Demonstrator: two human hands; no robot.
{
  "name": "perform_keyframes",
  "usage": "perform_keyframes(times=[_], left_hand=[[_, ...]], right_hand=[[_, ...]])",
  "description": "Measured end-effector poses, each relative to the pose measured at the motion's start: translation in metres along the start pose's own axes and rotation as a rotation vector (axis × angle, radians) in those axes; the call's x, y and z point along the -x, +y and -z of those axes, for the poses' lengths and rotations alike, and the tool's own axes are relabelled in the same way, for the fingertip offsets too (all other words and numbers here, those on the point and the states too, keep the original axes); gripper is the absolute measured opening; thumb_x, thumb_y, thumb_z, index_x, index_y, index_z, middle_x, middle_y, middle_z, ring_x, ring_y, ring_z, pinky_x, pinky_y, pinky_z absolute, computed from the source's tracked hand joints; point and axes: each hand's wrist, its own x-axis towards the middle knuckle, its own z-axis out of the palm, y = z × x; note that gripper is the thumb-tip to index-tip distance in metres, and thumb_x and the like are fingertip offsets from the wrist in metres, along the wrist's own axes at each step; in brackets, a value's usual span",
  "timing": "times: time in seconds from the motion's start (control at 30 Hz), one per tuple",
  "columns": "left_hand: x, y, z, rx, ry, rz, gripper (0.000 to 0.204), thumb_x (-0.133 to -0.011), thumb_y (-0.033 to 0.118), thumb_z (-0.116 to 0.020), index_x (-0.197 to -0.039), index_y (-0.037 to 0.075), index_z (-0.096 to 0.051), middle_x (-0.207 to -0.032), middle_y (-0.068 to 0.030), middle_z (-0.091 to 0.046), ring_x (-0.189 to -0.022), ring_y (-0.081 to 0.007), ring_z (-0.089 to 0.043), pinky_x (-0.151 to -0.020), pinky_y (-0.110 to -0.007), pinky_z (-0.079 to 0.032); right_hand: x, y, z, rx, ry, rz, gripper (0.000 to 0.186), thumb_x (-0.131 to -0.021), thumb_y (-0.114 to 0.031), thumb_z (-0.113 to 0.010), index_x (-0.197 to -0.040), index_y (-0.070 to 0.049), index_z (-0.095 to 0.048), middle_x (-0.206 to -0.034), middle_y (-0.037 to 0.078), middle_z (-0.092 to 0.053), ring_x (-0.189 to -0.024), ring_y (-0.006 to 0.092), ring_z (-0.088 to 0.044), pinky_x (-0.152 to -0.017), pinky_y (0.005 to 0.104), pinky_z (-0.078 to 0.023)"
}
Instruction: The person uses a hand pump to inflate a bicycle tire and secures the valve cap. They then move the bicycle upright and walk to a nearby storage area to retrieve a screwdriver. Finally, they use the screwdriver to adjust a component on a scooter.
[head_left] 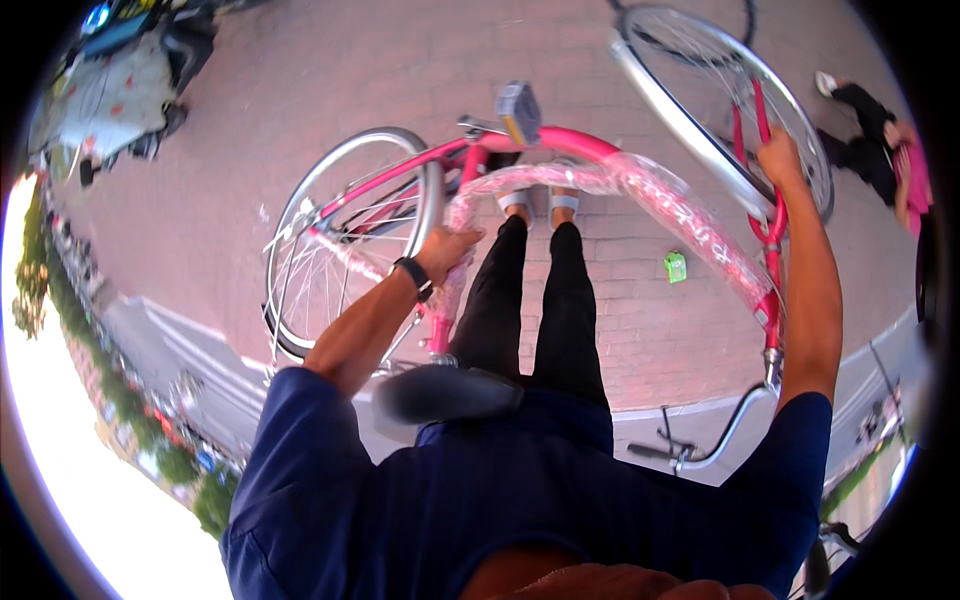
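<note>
In front of me is a pink bicycle, its curved frame tube (690, 220) wrapped in clear plastic. My left hand (445, 255), below a dark wrist band, is closed round the wrapped seat tube. At the right, my right hand (781, 160) grips the red front fork (761, 105) beside the front wheel (668, 105). The rear wheel (345, 148) is left of my left hand. A black saddle (450, 395) lies close to my waist, and the handlebar (735, 430) is at the lower right. A pedal (518, 112) sticks out beyond the frame. Whether the wheels touch the paving I cannot tell.
My feet (538, 205) stand on brick paving under the frame. A small green packet (676, 266) lies there. At the far right is a person in a pink top (912, 175). A scooter with a pale cover (110, 100) is parked far left.
</note>
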Motion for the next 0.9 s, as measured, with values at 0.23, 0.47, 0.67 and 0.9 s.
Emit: perform_keyframes(times=[0.23, 0.47, 0.67, 0.9], left_hand=[[-0.011, 0.007, 0.012, -0.168, -0.106, 0.176, 0.049, -0.083, 0.036, -0.077, -0.096, -0.011, -0.069, -0.09, -0.0144, -0.069, -0.076, -0.0197, -0.063, -0.069, -0.036, -0.051], [-0.014, -0.009, 0.02, -0.281, -0.08, 0.184, 0.06, -0.08, 0.041, -0.079, -0.108, -0.011, -0.068, -0.103, -0.0199, -0.068, -0.09, -0.024, -0.064, -0.074, -0.04, -0.052], [-0.015, -0.004, 0.024, -0.13, -0.192, 0.185, 0.038, -0.084, 0.033, -0.077, -0.086, -0.004, -0.069, -0.084, -0.0121, -0.068, -0.067, -0.0187, -0.062, -0.061, -0.038, -0.051], [-0.016, -0.004, 0.026, -0.106, -0.264, 0.183, 0.034, -0.086, 0.033, -0.074, -0.083, 0.0, -0.069, -0.075, -0.0079, -0.066, -0.063, -0.0168, -0.062, -0.058, -0.033, -0.049]], right_hand=[[-0.03, 0.067, -0.067, 0.343, -0.287, 0.274, 0.022, -0.077, -0.003, -0.054, -0.095, 0.007, -0.063, -0.099, 0.033, -0.064, -0.099, 0.0484, -0.061, -0.088, 0.0517, -0.049], [-0.032, 0.034, -0.045, 0.311, -0.355, 0.271, 0.024, -0.075, 0.001, -0.052, -0.097, 0.007, -0.061, -0.098, 0.033, -0.063, -0.1, 0.0501, -0.06, -0.088, 0.0531, -0.047], [-0.03, -0.034, 0.0, 0.701, -0.597, 0.314, 0.019, -0.078, 0.001, -0.055, -0.094, 0.006, -0.064, -0.102, 0.031, -0.065, -0.098, 0.0467, -0.063, -0.087, 0.048, -0.051], [-0.014, -0.044, 0.013, 0.642, -0.591, 0.116, 0.032, -0.079, -0.01, -0.062, -0.105, 0.008, -0.064, -0.111, 0.032, -0.064, -0.109, 0.0435, -0.061, -0.094, 0.046, -0.05]])
